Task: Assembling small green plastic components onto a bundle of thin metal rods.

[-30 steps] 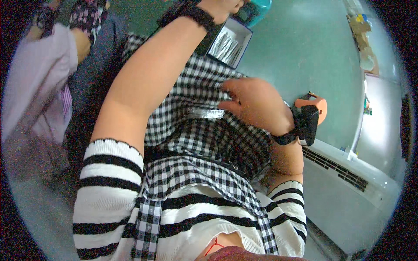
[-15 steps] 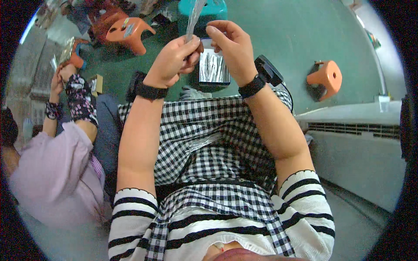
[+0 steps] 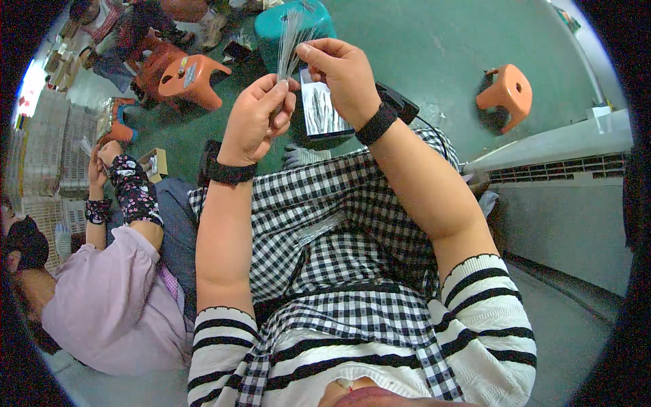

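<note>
Head view: left hand (image 3: pixel 261 117) hides lower ends of fanned strands (image 3: pixel 286 57).

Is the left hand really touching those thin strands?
Touching. The head view shows the left hand closed around the lower end of the thin strands, which fan out beyond it.

Green floor (image 3: pixel 420 74): bears an orange stool (image 3: pixel 508 95) at right, a second orange stool (image 3: pixel 196 85) at far left (pale label on its seat) and, between them, a teal stool (image 3: pixel 268 30). Checked apron (image 3: pixel 305 183), near: a silvery bundle (image 3: pixel 324 228) lies across its lap.
</note>
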Demonstrator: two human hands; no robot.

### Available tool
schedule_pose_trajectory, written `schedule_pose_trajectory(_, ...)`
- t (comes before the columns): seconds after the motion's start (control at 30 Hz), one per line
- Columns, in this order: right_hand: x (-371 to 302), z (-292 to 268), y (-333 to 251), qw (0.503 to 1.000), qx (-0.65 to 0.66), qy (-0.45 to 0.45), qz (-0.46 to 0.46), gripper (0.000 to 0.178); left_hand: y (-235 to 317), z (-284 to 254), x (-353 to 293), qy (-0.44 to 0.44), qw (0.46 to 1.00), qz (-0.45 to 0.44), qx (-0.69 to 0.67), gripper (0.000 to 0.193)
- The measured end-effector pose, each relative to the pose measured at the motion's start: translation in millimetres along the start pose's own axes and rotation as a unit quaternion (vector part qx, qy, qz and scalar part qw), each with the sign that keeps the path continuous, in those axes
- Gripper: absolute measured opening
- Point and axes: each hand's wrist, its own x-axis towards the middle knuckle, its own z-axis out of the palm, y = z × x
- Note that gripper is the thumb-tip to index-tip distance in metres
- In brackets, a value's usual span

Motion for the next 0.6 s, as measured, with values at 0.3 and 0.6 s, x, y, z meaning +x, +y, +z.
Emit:
schedule_pose_trajectory(0.3, 3.2, -3.1, 0.8, 1.000, -0.008, -0.007, 0.030, 0.017, 6.4, -0.7, -1.0, 0.007, 1.000, 0.015, 0.020, 0.022)
schedule_pose_trajectory(0.6, 1.7, -1.5, 4.3, 0.996, -0.062, -0.055, 0.041, 0.017, 5.2, -3.9, 1.8, 0.009, 0.999, 0.027, 0.023, 0.014)
